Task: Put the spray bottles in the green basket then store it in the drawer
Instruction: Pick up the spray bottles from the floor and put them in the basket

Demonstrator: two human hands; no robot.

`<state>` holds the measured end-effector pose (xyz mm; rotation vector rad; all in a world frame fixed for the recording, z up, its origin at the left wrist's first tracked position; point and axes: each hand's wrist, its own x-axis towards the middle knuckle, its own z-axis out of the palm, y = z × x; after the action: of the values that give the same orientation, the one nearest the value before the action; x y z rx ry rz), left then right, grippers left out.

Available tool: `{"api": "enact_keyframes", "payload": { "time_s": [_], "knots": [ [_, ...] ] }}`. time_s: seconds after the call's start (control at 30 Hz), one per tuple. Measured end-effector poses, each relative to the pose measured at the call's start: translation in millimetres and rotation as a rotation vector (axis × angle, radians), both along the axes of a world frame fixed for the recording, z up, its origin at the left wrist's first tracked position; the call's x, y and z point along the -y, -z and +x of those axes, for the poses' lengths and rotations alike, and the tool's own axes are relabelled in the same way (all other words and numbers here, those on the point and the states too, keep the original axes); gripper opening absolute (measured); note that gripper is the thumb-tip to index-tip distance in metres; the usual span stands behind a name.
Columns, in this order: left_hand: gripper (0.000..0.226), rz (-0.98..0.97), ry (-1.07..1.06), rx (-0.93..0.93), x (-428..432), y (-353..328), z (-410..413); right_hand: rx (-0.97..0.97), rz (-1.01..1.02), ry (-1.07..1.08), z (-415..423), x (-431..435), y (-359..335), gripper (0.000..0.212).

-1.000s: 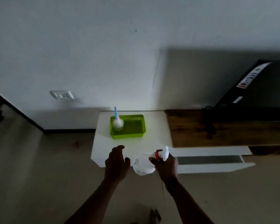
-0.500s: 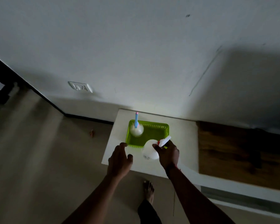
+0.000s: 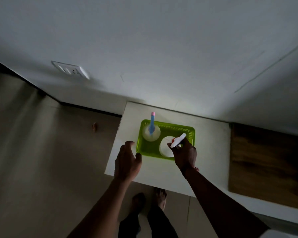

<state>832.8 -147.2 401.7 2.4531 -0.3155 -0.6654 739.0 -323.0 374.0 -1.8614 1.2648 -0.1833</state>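
Observation:
A green basket [image 3: 175, 129] sits on a white cabinet top [image 3: 210, 152]. A clear spray bottle with a blue and pink head [image 3: 151, 129] stands upright in the basket's left half. My right hand [image 3: 186, 154] grips the neck of a white spray bottle with a red and white trigger head [image 3: 166, 146], held upright inside the basket's right half; I cannot tell if its base touches the bottom. My left hand [image 3: 127, 162] hovers open just left of the basket's near corner, fingers spread, holding nothing.
A dark wooden top [image 3: 265, 160] adjoins the white cabinet on the right. The wall with a socket plate [image 3: 70, 70] runs behind. Bare floor lies to the left, with a small object [image 3: 94, 126] on it. My feet [image 3: 150, 198] stand at the cabinet's front edge.
My right hand carried the white spray bottle forward from in front of the cabinet and into the basket's right half. The left hand followed to the basket's left side. The view tilted down and closer.

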Motion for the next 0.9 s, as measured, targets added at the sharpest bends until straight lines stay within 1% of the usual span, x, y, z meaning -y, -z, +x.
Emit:
{"api": "enact_keyframes", "payload": {
  "time_s": [0.1,0.17,0.23,0.4,0.47,0.6,0.67,0.8,0.9],
  "knots": [
    [0.045,0.007,0.006,-0.008,-2,14,8,0.003,0.028,-0.052,6,-9,16,0.022],
    [0.046,0.004,0.013,-0.021,-3,21,11,0.012,0.028,-0.083,9,-17,26,0.021],
    [0.047,0.0,0.022,-0.034,-4,25,15,0.001,0.007,-0.111,13,-25,34,0.025],
    [0.047,-0.025,0.048,-0.035,-8,33,18,-0.067,0.031,-0.082,14,-31,43,0.034],
    [0.046,-0.03,0.065,-0.031,-11,33,17,-0.087,0.061,-0.098,12,-30,41,0.038],
    [0.046,-0.038,0.108,-0.034,-14,31,11,-0.15,0.085,-0.119,-1,-31,28,0.06],
    [0.046,-0.049,0.132,-0.038,-14,27,8,-0.178,0.085,-0.104,-12,-33,20,0.065],
    [0.05,-0.037,0.199,-0.069,-13,17,-6,-0.217,0.095,-0.077,-39,-39,-2,0.065],
    [0.054,0.023,0.322,-0.099,-18,9,-23,-0.21,0.138,-0.033,-61,-45,-18,0.06]
  ]
}}
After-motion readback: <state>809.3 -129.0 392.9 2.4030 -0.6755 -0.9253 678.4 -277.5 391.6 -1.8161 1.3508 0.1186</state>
